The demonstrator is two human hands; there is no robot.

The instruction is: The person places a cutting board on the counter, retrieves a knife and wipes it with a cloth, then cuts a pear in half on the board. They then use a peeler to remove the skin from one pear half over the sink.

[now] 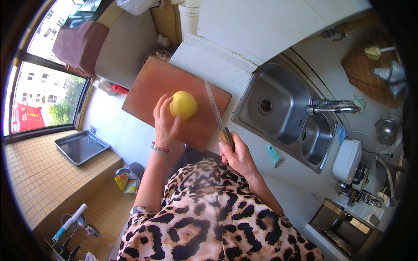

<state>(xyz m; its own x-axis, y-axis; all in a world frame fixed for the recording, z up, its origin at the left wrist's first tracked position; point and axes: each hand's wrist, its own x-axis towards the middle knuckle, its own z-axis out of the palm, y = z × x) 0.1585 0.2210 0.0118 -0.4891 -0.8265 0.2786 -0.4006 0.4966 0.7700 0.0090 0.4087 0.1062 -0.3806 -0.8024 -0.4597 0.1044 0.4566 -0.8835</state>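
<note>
A round yellow fruit rests on a reddish-brown cutting board. Against the left side of the fruit curves my left hand, with the thumb at its lower edge and the fingers higher up; the wrist wears beaded bracelets. My right hand grips the wooden handle of a kitchen knife. The long narrow blade points away from me, over the right part of the board and apart from the fruit. Which exact kind of fruit this is, I cannot tell.
A turquoise peeler lies on the white counter, beside a double-bowl steel sink with a faucet. A red-capped bottle stands left of the board. On the tiled ledge sits a dark tray, below a window.
</note>
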